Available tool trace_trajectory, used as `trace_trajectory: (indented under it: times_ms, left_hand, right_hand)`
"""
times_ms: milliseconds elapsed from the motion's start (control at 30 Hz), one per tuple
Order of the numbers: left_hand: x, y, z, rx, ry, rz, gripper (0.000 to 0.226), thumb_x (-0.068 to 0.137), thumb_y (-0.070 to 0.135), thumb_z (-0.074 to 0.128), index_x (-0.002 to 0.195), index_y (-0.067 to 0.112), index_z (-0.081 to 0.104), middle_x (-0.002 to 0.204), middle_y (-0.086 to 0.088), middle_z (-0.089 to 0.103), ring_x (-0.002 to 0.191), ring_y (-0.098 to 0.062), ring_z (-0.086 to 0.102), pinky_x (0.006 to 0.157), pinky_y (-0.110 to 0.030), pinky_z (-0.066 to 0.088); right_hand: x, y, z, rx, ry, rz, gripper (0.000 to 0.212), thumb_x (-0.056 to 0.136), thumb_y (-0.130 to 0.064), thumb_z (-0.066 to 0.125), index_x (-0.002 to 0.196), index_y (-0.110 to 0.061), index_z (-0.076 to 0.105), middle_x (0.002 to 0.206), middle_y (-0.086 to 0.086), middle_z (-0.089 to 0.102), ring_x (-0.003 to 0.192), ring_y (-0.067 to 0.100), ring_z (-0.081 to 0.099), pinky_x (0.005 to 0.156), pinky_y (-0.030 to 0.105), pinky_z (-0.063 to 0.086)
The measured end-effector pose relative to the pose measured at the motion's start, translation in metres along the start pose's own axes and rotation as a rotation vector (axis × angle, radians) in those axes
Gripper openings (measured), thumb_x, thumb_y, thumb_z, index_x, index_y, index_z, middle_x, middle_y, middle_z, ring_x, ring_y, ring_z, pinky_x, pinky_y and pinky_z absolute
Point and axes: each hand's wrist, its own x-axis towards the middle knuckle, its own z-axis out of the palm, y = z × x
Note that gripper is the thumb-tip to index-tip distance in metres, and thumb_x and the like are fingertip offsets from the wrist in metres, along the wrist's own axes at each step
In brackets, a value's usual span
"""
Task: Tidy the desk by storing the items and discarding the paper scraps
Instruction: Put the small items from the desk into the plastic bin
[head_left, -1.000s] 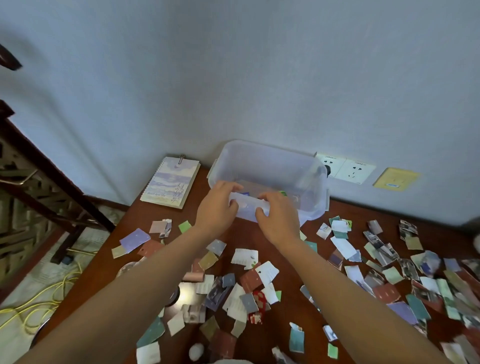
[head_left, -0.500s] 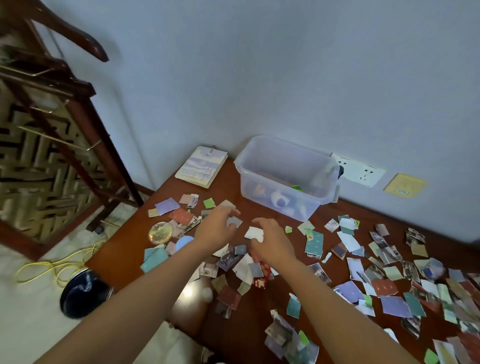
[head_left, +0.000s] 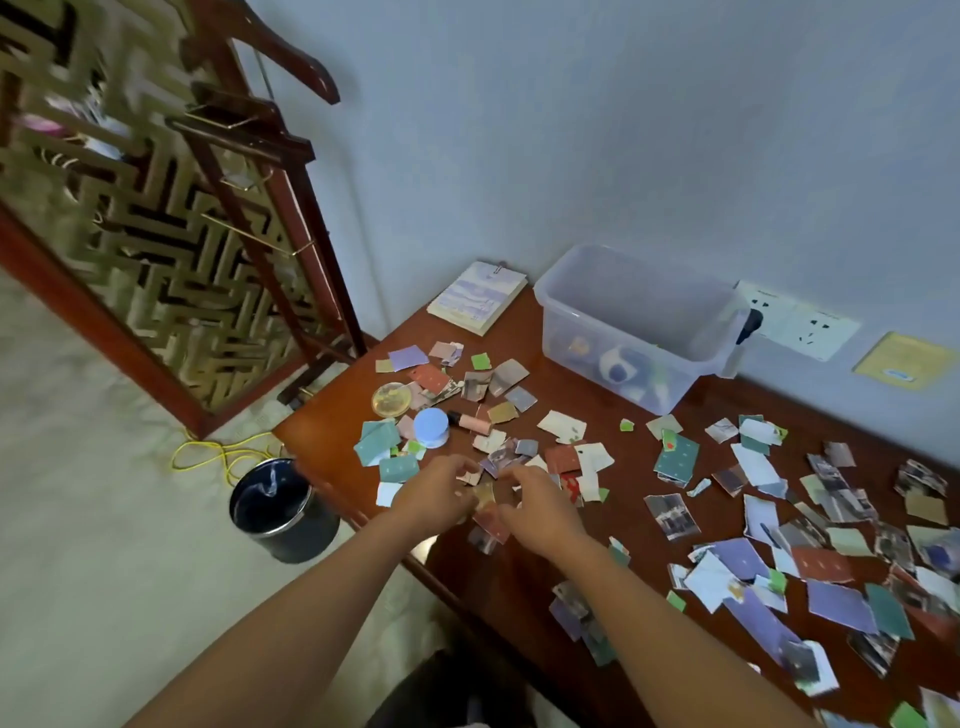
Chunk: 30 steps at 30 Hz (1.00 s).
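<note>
No text, brand or number can be read anywhere. The yellow sticker (head_left: 906, 360) on the wall at three o'clock of the clear plastic bin (head_left: 636, 327) carries print and a small blue mark, too blurred to make out. The notepad (head_left: 477, 297) at nine o'clock of the bin shows only a purple pattern, and the paper scraps (head_left: 675, 457) on the desk (head_left: 566, 395) bear tiny illegible marks.
</note>
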Motion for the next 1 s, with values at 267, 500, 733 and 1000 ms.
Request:
trace_trajectory:
  times_ms: [267, 500, 733, 1000]
  left_hand:
    - [0.009, -0.014, 0.024, 0.106, 0.015, -0.018, 0.040, 0.091, 0.020, 0.059, 0.130, 0.027, 0.052, 0.137, -0.001, 0.051, 0.118, -0.020, 0.052, 0.086, -0.028, 0.044]
    - [0.030, -0.032, 0.033, 0.113, 0.006, -0.037, 0.032, 0.092, 0.015, 0.050, 0.121, 0.029, 0.055, 0.120, -0.001, 0.064, 0.100, -0.020, 0.061, 0.081, -0.034, 0.054]
    - [0.057, -0.040, -0.009, -0.087, 0.097, -0.086, 0.026, 0.099, 0.032, 0.042, 0.122, 0.021, 0.039, 0.104, -0.008, 0.061, 0.092, -0.029, 0.061, 0.074, -0.038, 0.048]
    - [0.098, -0.074, -0.084, -0.090, 0.083, -0.146, 0.019, 0.092, 0.028, 0.051, 0.108, 0.021, 0.044, 0.090, -0.006, 0.059, 0.081, -0.026, 0.059, 0.067, -0.036, 0.047]
  right_hand:
    - [-0.008, 0.009, 0.013, 0.017, -0.029, 0.038, 0.032, 0.094, -0.041, 0.058, 0.124, -0.031, 0.056, 0.125, -0.005, 0.053, 0.107, 0.012, 0.057, 0.090, 0.034, 0.051]
    - [0.010, 0.004, 0.009, -0.003, -0.007, 0.100, 0.032, 0.094, -0.024, 0.059, 0.126, -0.026, 0.057, 0.128, -0.004, 0.054, 0.110, 0.012, 0.054, 0.086, 0.028, 0.050]
    - [0.057, -0.020, 0.016, 0.010, 0.037, 0.115, 0.040, 0.092, -0.015, 0.054, 0.130, -0.026, 0.053, 0.129, -0.003, 0.056, 0.108, 0.012, 0.056, 0.081, 0.028, 0.049]
    - [0.123, -0.079, 0.046, 0.044, 0.016, 0.070, 0.055, 0.085, -0.013, 0.064, 0.136, -0.023, 0.047, 0.135, 0.002, 0.050, 0.124, 0.021, 0.050, 0.099, 0.038, 0.047]
